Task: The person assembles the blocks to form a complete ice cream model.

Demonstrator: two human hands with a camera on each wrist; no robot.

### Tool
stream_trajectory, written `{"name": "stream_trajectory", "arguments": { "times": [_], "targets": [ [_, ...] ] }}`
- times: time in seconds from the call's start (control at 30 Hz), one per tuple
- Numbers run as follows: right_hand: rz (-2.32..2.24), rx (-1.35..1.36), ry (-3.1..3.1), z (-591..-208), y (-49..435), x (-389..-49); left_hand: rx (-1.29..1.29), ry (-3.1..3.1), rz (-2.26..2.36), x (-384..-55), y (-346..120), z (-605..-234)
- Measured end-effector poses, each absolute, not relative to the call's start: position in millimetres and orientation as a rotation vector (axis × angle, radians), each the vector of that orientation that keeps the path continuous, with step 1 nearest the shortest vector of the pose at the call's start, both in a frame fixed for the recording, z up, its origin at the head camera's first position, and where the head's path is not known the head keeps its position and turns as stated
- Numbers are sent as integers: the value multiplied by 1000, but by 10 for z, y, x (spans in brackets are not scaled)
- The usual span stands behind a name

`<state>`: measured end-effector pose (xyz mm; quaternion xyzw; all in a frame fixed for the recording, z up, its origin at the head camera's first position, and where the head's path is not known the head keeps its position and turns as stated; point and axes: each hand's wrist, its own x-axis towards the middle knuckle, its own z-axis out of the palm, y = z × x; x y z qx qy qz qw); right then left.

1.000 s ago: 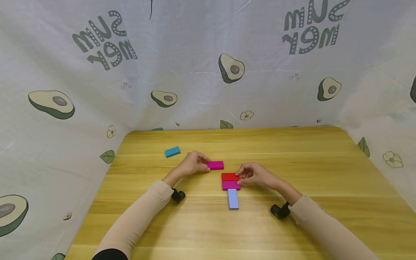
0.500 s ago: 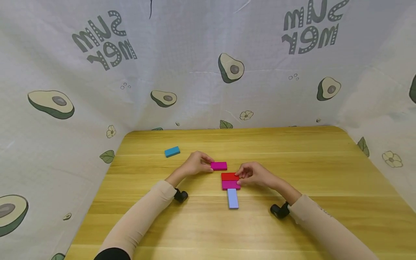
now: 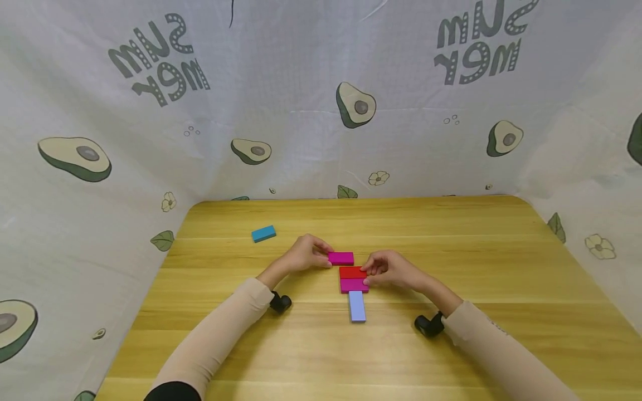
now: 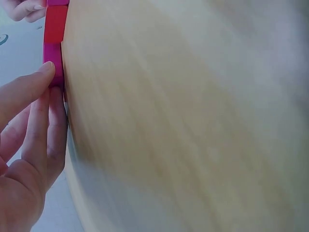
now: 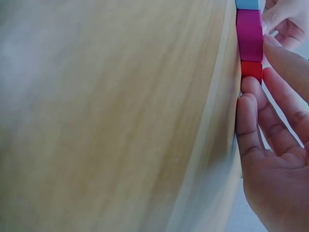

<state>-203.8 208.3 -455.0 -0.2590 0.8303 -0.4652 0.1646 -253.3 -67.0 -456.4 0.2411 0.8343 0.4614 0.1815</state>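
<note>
- L hand [image 3: 307, 253]: narrow grip, thumb + fingers pinching L end of far magenta block [image 3: 341, 258].
- Far magenta blk pos: approx. mid-table, just beyond red block [image 3: 353, 272], offset slightly L; can't tell if touching.
- R hand [image 3: 390, 269]: narrow, curled, gripping R end of red/magenta pair; fingers at red blk, thumb at near magenta block [image 3: 354, 285].
- Red + near magenta blks: long sides together, flat on table [image 3: 441, 356].
- Periwinkle block [image 3: 357, 306]: flat, lengthwise twd person, far end touching near magenta blk, approx. mid-side.
- Blue block [image 3: 263, 234]: flat, slightly angled, far L, well apart from others.
- Black wrist cams on both arms, beige sleeves.
- Bkgd: white cloth [image 3: 301, 72] w/ avocado + "summer" print, mirrored.
</note>
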Motion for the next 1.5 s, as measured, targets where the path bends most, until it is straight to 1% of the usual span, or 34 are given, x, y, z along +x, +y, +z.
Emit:
{"name": "stream_trajectory", "arguments": {
  "times": [0.57, 0.7, 1.5],
  "targets": [
    [-1358, -740, 2347, -4577, 2085, -2048, 714, 2314, 1316, -2467, -578, -4555],
    [-1369, -718, 2336, -4586, 2093, -2057, 750, 2317, 1306, -2470, -568, -4579],
    [-1382, -708, 2308, -4559, 2099, -2057, 753, 2311, 1278, -2482, -511, -4581]
  ]
}}
